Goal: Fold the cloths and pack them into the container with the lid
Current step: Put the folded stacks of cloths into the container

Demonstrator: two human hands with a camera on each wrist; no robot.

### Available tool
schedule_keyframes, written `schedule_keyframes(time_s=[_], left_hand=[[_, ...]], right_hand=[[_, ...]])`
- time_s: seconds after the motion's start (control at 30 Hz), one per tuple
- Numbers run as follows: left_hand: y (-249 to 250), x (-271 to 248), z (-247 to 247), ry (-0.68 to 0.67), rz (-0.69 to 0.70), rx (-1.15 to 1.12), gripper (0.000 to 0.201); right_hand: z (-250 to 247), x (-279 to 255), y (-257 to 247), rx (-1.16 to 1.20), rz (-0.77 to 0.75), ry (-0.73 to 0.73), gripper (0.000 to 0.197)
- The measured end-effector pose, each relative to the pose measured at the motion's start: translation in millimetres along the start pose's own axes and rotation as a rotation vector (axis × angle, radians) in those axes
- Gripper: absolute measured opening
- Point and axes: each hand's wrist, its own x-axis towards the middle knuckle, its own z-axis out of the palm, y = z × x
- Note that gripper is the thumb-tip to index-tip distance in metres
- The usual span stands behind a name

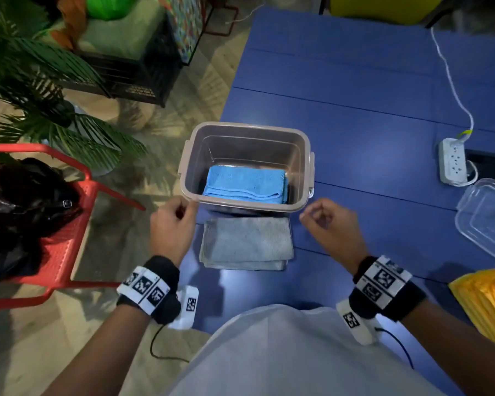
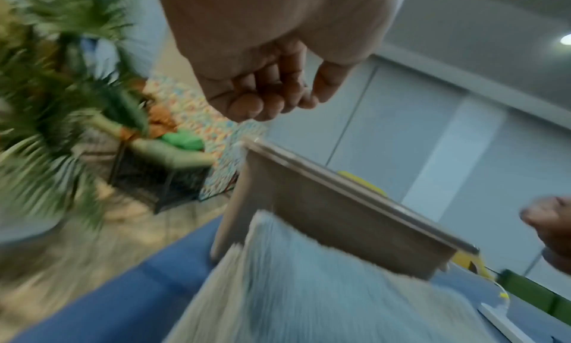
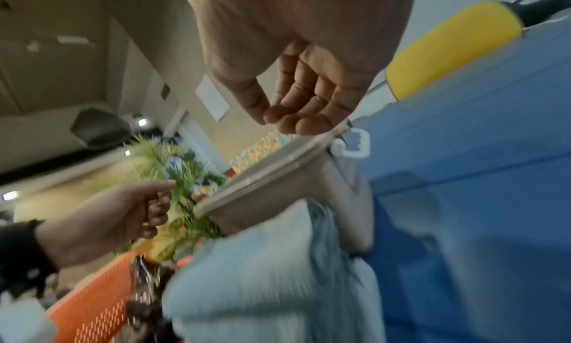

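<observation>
A beige plastic container (image 1: pixel 305 167) stands open on the blue table (image 1: pixel 369 104) with a folded blue cloth (image 1: pixel 245 182) inside, toward its near wall. Just in front of it lies a folded grey cloth (image 1: pixel 246 243), also seen blurred in the wrist views (image 2: pixel 324 287) (image 3: pixel 262 275). My left hand (image 1: pixel 172 221) hovers left of the grey cloth, fingers loosely curled, holding nothing (image 2: pixel 265 97). My right hand (image 1: pixel 323 221) hovers right of it, fingers likewise loosely curled and empty (image 3: pixel 302 111). The clear lid (image 1: pixel 486 218) lies at the right edge.
A stack of yellow cloths (image 1: pixel 489 304) sits at the near right. A white power strip (image 1: pixel 453 161) and its cable lie at the right. Off the table's left edge stand a red chair (image 1: pixel 66 247) with dark bags and a potted plant (image 1: pixel 40 90).
</observation>
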Motion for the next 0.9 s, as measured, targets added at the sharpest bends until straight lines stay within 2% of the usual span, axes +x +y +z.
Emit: schedule_keyframes(time_s=[0.07, 0.13, 0.2, 0.27, 0.37, 0.43, 0.53, 0.6, 0.67, 0.7, 0.77, 0.8, 0.83, 0.9], left_hand=[[-21, -17, 11, -0.16, -0.175, 0.017, 0.032], [-29, -30, 23, -0.28, -0.249, 0.025, 0.036], [-28, -38, 33, -0.31, -0.253, 0.027, 0.032], [-28, -43, 39, -0.296, -0.26, 0.044, 0.033], [-40, -46, 47, -0.323, -0.298, 0.16, 0.047], [-52, -45, 53, -0.361, -0.344, 0.247, 0.063], [-58, -44, 57, -0.394, -0.415, 0.054, 0.079], [-57, -44, 58, -0.411, -0.437, -0.049, 0.072], [-58, -44, 60, -0.424, -0.428, -0.061, 0.066], [-58, -44, 60, -0.434, -0.437, -0.079, 0.068], [-60, -41, 59, -0.464, -0.516, -0.185, 0.086], [-60, -41, 58, -0.476, -0.581, -0.238, 0.099], [-59, -41, 57, -0.487, -0.644, -0.257, 0.107], [-59, -39, 58, -0.504, -0.698, -0.254, 0.111]], right_hand=[[9, -16, 19, -0.044, 0.101, -0.15, 0.011], [23, -18, 36, -0.076, 0.2, -0.245, 0.021], [38, -12, 42, -0.076, 0.279, -0.265, 0.039], [48, -8, 40, 0.054, 0.374, -0.29, 0.051], [59, -6, 36, 0.12, 0.455, -0.354, 0.047], [67, -7, 40, 0.07, 0.467, -0.374, 0.062], [78, -11, 51, -0.02, 0.436, -0.362, 0.081], [80, -16, 43, -0.03, 0.472, -0.327, 0.081], [84, -19, 39, 0.004, 0.55, -0.313, 0.079], [88, -18, 39, 0.019, 0.57, -0.313, 0.088], [96, -18, 38, 0.025, 0.603, -0.306, 0.118], [100, -17, 38, -0.001, 0.613, -0.309, 0.126], [101, -18, 37, -0.038, 0.641, -0.319, 0.126], [105, -16, 41, -0.009, 0.666, -0.322, 0.129]])
